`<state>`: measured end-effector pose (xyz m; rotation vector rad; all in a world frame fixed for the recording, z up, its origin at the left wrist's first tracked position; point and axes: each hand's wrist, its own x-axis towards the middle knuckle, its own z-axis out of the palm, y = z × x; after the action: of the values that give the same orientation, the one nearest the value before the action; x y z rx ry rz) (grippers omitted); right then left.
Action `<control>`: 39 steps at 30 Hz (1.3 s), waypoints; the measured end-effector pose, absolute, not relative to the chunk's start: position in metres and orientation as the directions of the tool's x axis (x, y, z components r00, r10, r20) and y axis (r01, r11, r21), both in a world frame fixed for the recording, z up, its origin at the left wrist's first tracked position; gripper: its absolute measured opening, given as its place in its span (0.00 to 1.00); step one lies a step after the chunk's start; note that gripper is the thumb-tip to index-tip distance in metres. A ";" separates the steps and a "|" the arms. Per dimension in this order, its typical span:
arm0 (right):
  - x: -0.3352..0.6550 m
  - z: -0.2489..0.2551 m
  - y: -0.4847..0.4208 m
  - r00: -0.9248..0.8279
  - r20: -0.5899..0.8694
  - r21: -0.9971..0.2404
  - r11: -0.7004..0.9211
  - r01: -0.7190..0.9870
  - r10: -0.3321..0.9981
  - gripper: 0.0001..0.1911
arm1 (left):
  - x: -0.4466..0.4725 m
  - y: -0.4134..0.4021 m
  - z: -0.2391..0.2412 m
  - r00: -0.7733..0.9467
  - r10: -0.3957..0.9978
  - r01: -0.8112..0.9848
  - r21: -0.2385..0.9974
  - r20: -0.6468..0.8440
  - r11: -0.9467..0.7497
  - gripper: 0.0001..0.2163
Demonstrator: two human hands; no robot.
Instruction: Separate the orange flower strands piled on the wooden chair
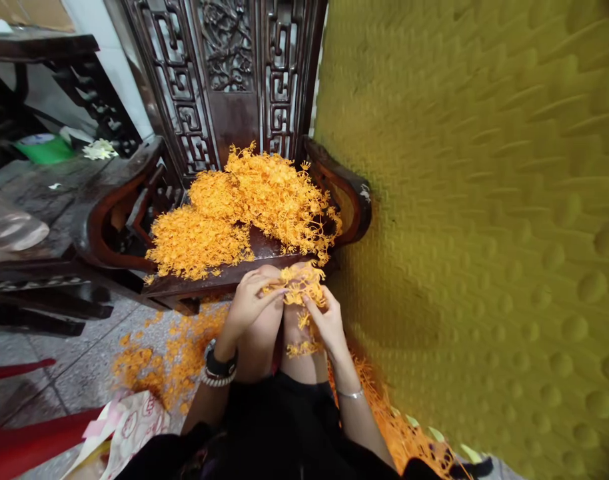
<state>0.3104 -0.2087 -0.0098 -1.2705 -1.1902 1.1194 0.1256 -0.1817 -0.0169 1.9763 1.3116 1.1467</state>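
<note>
A cluster of orange plastic flower pieces (304,283) lies between my two hands, above my knees. My left hand (254,297) pinches the cluster's left side with thumb and forefinger. On its right side, my right hand (327,317) has its fingers closed on the same cluster. Several more orange pieces (303,348) rest on my right thigh. In front of my knees, a big heap of similar orange pieces (269,193) covers much of the wooden chair seat (264,247), with a lower pile (194,243) at its left.
A carved dark wooden chair back (232,113) stands behind the heap. A yellow textured sheet (474,200) rises close on my right. At the left is a dark wooden table (59,193) with a green tape roll (45,148). Loose orange pieces (174,353) litter the tiled floor.
</note>
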 end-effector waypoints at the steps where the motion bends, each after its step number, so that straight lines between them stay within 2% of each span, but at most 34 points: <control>1: 0.310 -0.002 -0.206 -0.002 -0.046 -0.998 -0.046 -0.048 0.999 0.18 | 0.124 -0.182 -0.008 0.181 0.910 0.455 0.789 0.372 -0.413 0.10; 4: 0.309 0.017 -0.203 -0.276 -0.200 -0.925 -0.274 -0.264 0.940 0.20 | 0.122 -0.184 0.011 0.152 0.908 0.355 0.836 0.391 -0.419 0.13; 6: 0.304 0.023 -0.205 -0.355 -0.254 -0.878 -0.369 -0.306 0.899 0.21 | 0.123 -0.181 0.015 0.011 0.921 0.283 0.882 0.390 -0.377 0.16; 8: 0.293 0.026 -0.208 -0.329 -0.257 -0.886 -0.358 -0.296 0.909 0.23 | 0.126 -0.174 0.013 -0.216 0.912 0.197 0.931 0.348 -0.308 0.19; 10: 0.279 0.027 -0.212 -0.239 -0.210 -0.923 -0.273 -0.270 0.948 0.20 | 0.128 -0.163 0.009 -0.385 0.875 0.130 0.955 0.295 -0.265 0.21; 12: 0.268 0.027 -0.220 -0.165 -0.167 -0.946 -0.205 -0.252 0.972 0.17 | 0.126 -0.149 0.006 -0.433 0.863 0.079 0.964 0.261 -0.252 0.23; 14: 0.266 0.027 -0.231 -0.151 -0.194 -0.942 -0.227 -0.248 0.969 0.16 | 0.112 -0.131 0.004 -0.504 0.833 0.051 0.970 0.231 -0.238 0.25; 17: 0.283 0.030 -0.248 -0.055 -0.261 -0.929 -0.267 -0.258 0.964 0.16 | 0.068 -0.101 0.004 -0.705 0.687 0.042 0.978 0.175 -0.207 0.24; 19: 0.300 0.033 -0.253 0.039 -0.270 -0.931 -0.251 -0.267 0.962 0.17 | 0.035 -0.081 0.002 -0.766 0.622 0.075 0.984 0.161 -0.162 0.23; 21: 0.313 0.035 -0.248 0.069 -0.250 -0.939 -0.224 -0.262 0.966 0.20 | 0.012 -0.063 -0.005 -0.729 0.650 0.304 0.952 0.215 0.026 0.22; 23: 0.319 0.036 -0.236 0.025 -0.216 -0.947 -0.203 -0.248 0.976 0.22 | 0.004 -0.050 -0.015 -0.613 0.754 0.594 0.767 0.234 0.245 0.17; 25: 0.319 0.035 -0.222 -0.026 -0.183 -0.952 -0.184 -0.243 0.983 0.23 | 0.007 -0.042 -0.026 -0.527 0.830 0.740 0.578 0.182 0.343 0.18; 28: 0.316 0.034 -0.208 -0.068 -0.194 -0.942 -0.205 -0.264 0.979 0.21 | 0.016 -0.036 -0.042 -0.515 0.843 0.771 0.512 0.154 0.378 0.24; 32: 0.315 0.034 -0.206 -0.149 -0.232 -0.916 -0.268 -0.299 0.961 0.18 | 0.016 -0.036 -0.053 -0.509 0.836 0.796 0.482 0.207 0.365 0.17; 35: 0.317 0.033 -0.206 -0.186 -0.227 -0.892 -0.281 -0.355 0.956 0.17 | 0.013 -0.034 -0.054 -0.492 0.837 0.808 0.482 0.239 0.338 0.19; 39: 0.318 0.031 -0.204 -0.158 -0.237 -0.876 -0.281 -0.392 0.959 0.17 | 0.012 -0.026 -0.054 -0.498 0.777 0.828 0.477 0.385 0.294 0.21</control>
<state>0.3177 -0.2043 0.0312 -1.0159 -0.8195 1.6525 0.0117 -0.0262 -0.0535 1.6100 2.5904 1.0371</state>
